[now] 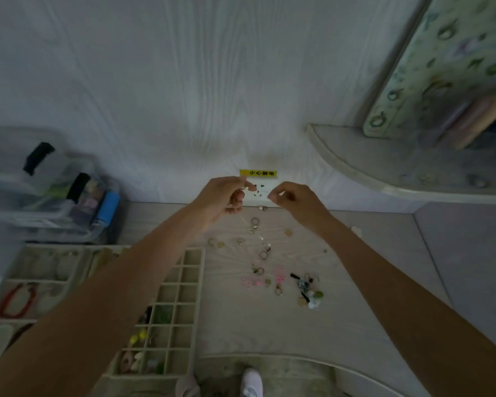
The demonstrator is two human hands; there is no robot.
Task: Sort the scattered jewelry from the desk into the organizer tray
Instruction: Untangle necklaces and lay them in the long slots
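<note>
Now untangling: left hand [224,196] and right hand [292,200] pinching thin chain [257,234] above desk [355,310] back edge | next likely: lower gently into organizer tray [196,296], left edge.

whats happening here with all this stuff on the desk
A person is sorting jewelry. Both hands are raised above the desk: the left hand and right hand pinch a thin, pale chain that trails down toward the pale wood-grain desk. Rings and small pink and green pieces still lie scattered there. The cream compartmented organizer tray at left holds some items.
</note>
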